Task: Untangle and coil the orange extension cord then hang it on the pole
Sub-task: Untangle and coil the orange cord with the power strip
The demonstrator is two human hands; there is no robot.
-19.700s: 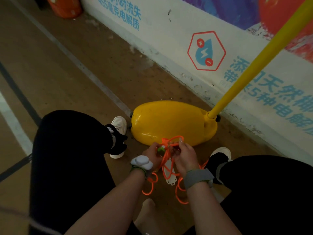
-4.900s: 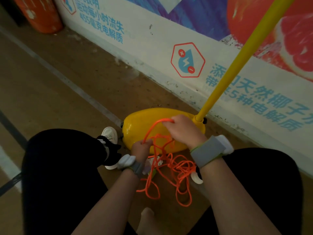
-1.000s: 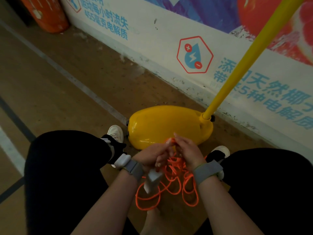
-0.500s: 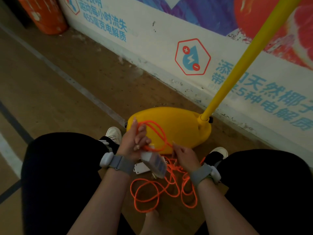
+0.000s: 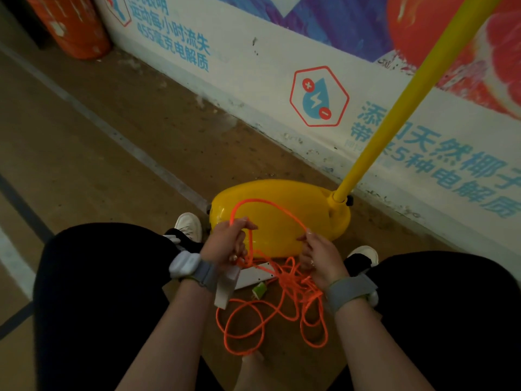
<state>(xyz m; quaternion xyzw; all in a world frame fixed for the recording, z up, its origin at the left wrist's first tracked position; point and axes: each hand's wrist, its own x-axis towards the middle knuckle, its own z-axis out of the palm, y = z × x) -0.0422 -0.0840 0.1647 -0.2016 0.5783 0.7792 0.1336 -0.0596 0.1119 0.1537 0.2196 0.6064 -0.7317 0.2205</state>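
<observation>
Left hand gripping thin orange extension cord, right hand pinching same loop, tangled slack on floor, slanted yellow pole behind

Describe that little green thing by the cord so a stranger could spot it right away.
Find the yellow base where the pole meets the floor. Just on its near side lies the tangled orange cord, and at the tangle's left edge, beside a white strip, sits the small green piece. It is the only green thing among orange loops and white plastic.
</observation>
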